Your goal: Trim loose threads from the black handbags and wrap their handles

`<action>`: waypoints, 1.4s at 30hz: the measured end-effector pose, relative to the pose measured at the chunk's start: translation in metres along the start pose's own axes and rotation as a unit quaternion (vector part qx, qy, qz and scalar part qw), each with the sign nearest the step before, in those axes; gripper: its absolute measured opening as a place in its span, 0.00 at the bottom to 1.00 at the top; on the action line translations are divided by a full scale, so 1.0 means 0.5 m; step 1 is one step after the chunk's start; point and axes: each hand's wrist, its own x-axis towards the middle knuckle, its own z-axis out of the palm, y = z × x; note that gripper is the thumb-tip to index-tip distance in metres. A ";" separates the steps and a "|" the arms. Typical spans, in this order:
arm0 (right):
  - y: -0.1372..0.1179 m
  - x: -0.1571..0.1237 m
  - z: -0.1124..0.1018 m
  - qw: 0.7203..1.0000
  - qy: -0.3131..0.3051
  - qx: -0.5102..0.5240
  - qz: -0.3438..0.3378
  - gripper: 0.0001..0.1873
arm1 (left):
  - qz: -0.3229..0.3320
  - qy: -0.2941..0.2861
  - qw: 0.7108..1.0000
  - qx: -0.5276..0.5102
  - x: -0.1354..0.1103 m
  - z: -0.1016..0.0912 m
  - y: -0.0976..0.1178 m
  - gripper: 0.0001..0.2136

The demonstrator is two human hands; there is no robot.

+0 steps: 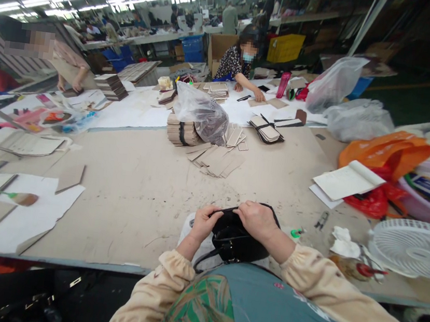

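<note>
A black handbag (241, 247) stands at the table's front edge, close to my body, with its mouth facing up and its dark inside showing. My left hand (204, 223) pinches the bag's upper rim on the left side. Farther right along the same rim, my right hand (257, 219) grips the edge, thumb and fingers closed on it. A black strap (206, 256) loops out at the bag's lower left. Under the bag lies a pale sheet, mostly hidden.
A white fan grille (421, 249), pliers (322, 221) and a notepad (347, 182) lie to the right. Bundled panels (182, 131) and a plastic bag (203, 108) sit mid-table. At left is a brush (24, 199) on white paper. A co-worker (237, 62) reaches across the far side.
</note>
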 end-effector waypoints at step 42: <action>0.039 -0.009 -0.016 0.998 -0.052 0.003 0.045 0.19 | 0.082 -0.060 0.974 0.204 0.009 0.007 0.035 0.10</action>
